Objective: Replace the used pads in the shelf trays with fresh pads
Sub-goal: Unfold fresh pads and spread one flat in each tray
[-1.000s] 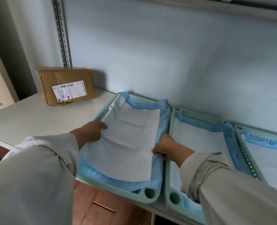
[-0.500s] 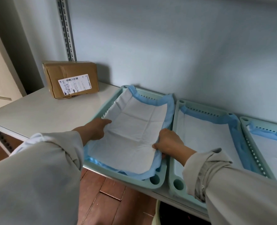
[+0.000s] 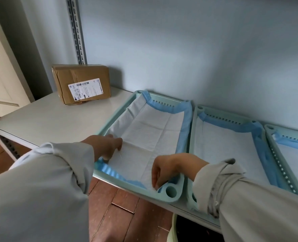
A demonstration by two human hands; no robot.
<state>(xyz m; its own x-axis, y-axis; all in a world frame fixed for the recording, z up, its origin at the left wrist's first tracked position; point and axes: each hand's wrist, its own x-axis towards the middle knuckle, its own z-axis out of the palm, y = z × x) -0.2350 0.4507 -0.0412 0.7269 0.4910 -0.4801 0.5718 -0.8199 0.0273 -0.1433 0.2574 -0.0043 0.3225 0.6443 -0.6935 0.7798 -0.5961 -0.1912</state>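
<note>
On the shelf (image 3: 45,117), the leftmost mint-green tray (image 3: 172,191) has a white pad with blue edging (image 3: 150,131) laid in it, and both hands are down on that pad. Looks like the tuck-in step to me: pad is already in the tray, just getting seated. The left hand (image 3: 106,145) sits at about 8 o'clock on the tray, fingers fairly straight and pressing the pad flat near the left wall, not gripping anything. The right hand (image 3: 164,168) is at roughly 5 o'clock, fingers curled downward at the near right corner; it seems to be pinching or poking the pad's edge down there, can't tell which.

Blue border rides up the far and right walls. The second tray (image 3: 195,142), just beside at 3 o'clock, already holds a flat pad, and a third tray (image 3: 268,130) beyond it too.

Next I'd guess: smooth the near edge into the corner. Cardboard parcel (image 3: 81,82) sits at 11 o'clock, well apart.
</note>
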